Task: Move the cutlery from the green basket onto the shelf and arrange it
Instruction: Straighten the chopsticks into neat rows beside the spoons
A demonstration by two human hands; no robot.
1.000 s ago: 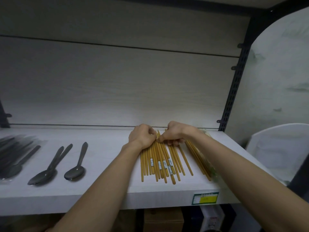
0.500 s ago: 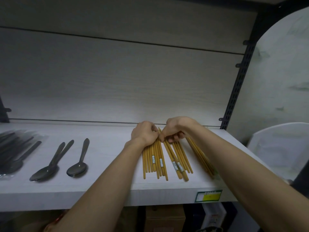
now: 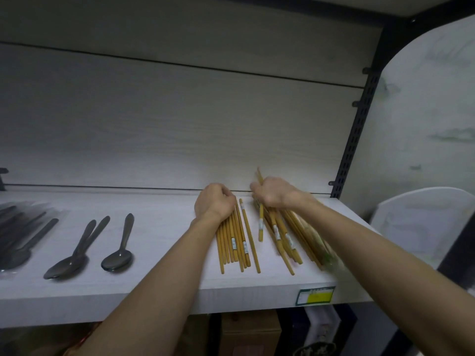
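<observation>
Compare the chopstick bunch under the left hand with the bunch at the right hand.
The left bunch lies flat and nearly parallel; the right bunch is fanned and crossed. The left hand rests on its far ends; the right hand grips some, raising their ends. Both are yellow-brown, some labelled, on the shelf.

The white shelf [image 3: 159, 286] bears dark spoons [image 3: 118, 255], bagged cutlery [image 3: 18, 227] and yellow chopsticks [image 3: 234, 242].
</observation>
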